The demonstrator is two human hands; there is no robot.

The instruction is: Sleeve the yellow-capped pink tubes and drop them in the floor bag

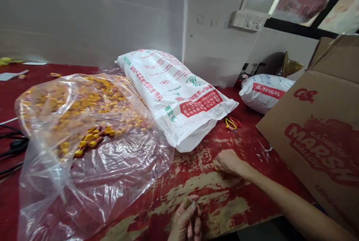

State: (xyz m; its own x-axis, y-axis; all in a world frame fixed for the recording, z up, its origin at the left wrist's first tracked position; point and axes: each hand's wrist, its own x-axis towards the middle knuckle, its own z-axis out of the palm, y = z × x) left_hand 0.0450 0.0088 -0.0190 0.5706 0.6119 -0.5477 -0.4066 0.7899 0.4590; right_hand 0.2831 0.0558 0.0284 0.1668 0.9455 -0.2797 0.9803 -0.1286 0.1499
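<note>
My left hand (186, 218) is at the bottom middle, over the table's front part. Its fingers are pinched together, and what they hold is too small and hidden to name. Farther right, my right hand (228, 162) is closed in a fist low over the worn red tabletop (193, 166). A speck of yellow shows at its left edge, but the fist hides the rest. Left of both hands lies a large clear plastic bag (117, 177). Many small yellow-capped pieces (89, 136) with reddish-brown bodies are heaped in it, several near its opening.
A full white sack (174, 91) with red and green print leans beside the plastic bag. Pliers (232, 122) with red and yellow handles lie past my right hand. A cardboard box (316, 132) stands right, another sack (265, 91) behind it. Black cables (12, 147) lie far left.
</note>
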